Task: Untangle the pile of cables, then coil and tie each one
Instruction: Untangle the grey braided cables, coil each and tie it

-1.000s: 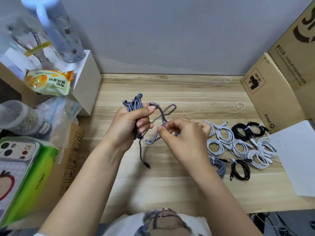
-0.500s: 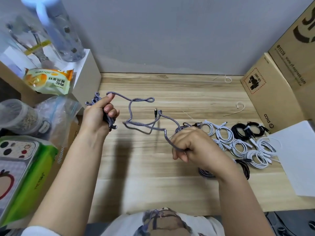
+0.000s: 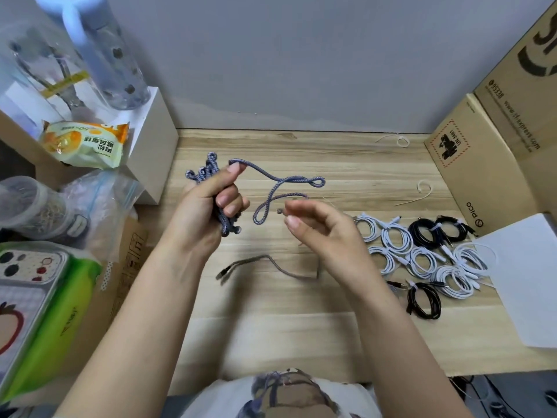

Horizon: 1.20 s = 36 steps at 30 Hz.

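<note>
Head view. Left hand (image 3: 208, 206), centre-left of frame, grips a bunch of folded grey braided cable (image 3: 272, 188); loops stick out above the thumb and below the fingers. A loose length runs right from the thumb, makes a small loop, doubles back down toward the right hand (image 3: 319, 227). Right hand is blurred; thumb and forefinger are close together near the cable's end, cannot tell if they pinch it. Hands apart, both raised over the wooden table (image 3: 271, 327).

A thin shape lies on the table below the hands, too blurred to name.

Right of centre: finished coils, white coiled cables (image 3: 422, 254) and black coiled cables (image 3: 428, 233), packed close together. Loose white ties (image 3: 422, 191) upper right on bare wood.

Containers: clear jar (image 3: 27, 206) at left, contents unclear; zip bag (image 3: 102, 200) beside it; snack packet (image 3: 87, 143) on a white box (image 3: 150, 146); blue-lidded bottle (image 3: 105, 55) upper left. Cardboard boxes (image 3: 482, 161) wall the right edge, white sheet (image 3: 527, 282) below them.

Open room: bare wood in the centre and toward the near edge, and along the back wall.
</note>
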Available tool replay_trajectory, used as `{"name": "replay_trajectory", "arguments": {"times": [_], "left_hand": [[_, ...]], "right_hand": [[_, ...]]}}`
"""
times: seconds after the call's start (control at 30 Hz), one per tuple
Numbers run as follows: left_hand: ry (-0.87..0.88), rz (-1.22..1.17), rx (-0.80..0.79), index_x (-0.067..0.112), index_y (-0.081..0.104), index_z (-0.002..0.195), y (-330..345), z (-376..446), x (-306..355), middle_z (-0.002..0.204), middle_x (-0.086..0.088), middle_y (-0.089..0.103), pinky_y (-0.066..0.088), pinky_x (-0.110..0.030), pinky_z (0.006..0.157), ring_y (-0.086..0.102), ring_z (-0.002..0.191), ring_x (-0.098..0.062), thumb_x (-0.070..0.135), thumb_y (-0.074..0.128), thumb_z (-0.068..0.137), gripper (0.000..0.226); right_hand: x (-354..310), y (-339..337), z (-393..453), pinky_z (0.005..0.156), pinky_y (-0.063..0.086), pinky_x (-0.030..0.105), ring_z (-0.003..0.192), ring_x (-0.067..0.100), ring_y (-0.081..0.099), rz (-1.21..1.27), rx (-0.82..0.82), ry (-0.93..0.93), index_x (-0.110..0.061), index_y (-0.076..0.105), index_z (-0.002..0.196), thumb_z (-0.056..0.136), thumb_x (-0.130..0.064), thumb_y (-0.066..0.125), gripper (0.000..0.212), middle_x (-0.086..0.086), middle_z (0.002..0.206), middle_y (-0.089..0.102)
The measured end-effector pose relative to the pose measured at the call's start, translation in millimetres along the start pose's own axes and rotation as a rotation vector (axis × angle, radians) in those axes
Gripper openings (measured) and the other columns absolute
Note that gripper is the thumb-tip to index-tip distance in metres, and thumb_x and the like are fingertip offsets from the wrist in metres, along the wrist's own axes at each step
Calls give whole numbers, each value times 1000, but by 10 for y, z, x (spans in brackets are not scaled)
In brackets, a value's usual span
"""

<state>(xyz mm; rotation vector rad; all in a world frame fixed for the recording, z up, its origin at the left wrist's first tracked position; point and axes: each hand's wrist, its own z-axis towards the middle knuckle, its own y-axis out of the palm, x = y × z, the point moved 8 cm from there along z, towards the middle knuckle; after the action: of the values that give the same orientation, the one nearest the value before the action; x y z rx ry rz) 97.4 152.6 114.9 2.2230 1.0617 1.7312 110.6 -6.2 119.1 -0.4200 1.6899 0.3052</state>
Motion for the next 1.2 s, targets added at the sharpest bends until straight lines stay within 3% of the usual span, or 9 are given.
{"name": "replay_trajectory", "arguments": {"times": [0.1,0.23,0.4,0.5,0.6,0.83,0.97,1.07,1.2], "left_hand": [[15,47,-63,11,55,81,130,-83,-21,36,11,28,45,-16,52,29,32,-5,14,53,86,6],[87,138,-60,13,55,82,59,-100,40,38,12,28,43,-15,52,27,33,-5,20,66,78,14],[160,310,42,13,53,73,-90,-113,117,37,12,25,41,-17,50,22,34,-8,18,74,70,22],[131,443,-58,8,54,75,-44,-149,137,36,10,25,41,-17,49,22,34,-10,18,71,68,21],[107,496,-224,9,63,66,59,-219,164,33,8,27,42,-20,49,23,31,-10,19,73,63,14],[55,676,-572,16,69,56,340,-458,181,39,-7,46,30,-14,40,34,31,-7,29,71,52,13],[26,551,-705,17,68,56,484,-545,169,42,-8,50,27,-9,40,31,28,-5,22,69,57,5],[71,471,-750,18,67,62,534,-537,197,37,7,46,29,-10,41,32,30,-2,29,79,60,17],[127,457,-480,17,66,60,317,-336,221,34,11,32,39,-20,48,27,30,-7,26,78,62,15]], "right_hand": [[11,268,6,87,47,13,95,0,59,177,-104,67,-17,54,110,88,1,56,28,-1,107,62],[-50,296,-60,76,46,12,76,6,61,196,-147,32,-13,59,96,91,-5,53,11,-6,72,66],[-192,117,-114,62,48,18,51,5,52,135,-42,-44,-13,57,75,91,-16,57,17,-7,58,57],[-329,-85,-140,59,55,26,41,6,46,94,79,-115,-17,62,68,85,-25,64,18,-4,59,58],[-341,-329,-111,40,39,17,35,4,36,107,211,-102,-15,65,70,85,-21,60,16,-10,57,62],[-325,-469,-2,64,41,15,65,-2,53,-177,323,-220,-29,66,68,76,-13,74,20,-7,73,58],[-189,-32,95,65,38,12,67,-4,52,-264,44,-199,-30,67,65,74,-10,75,23,-10,69,55],[-86,373,14,76,51,38,79,23,61,-137,-251,-165,-24,73,70,73,-14,73,10,6,74,63],[-200,538,-166,68,43,9,71,-4,58,79,-481,-140,-19,69,69,74,-19,66,6,-16,70,63]]}}
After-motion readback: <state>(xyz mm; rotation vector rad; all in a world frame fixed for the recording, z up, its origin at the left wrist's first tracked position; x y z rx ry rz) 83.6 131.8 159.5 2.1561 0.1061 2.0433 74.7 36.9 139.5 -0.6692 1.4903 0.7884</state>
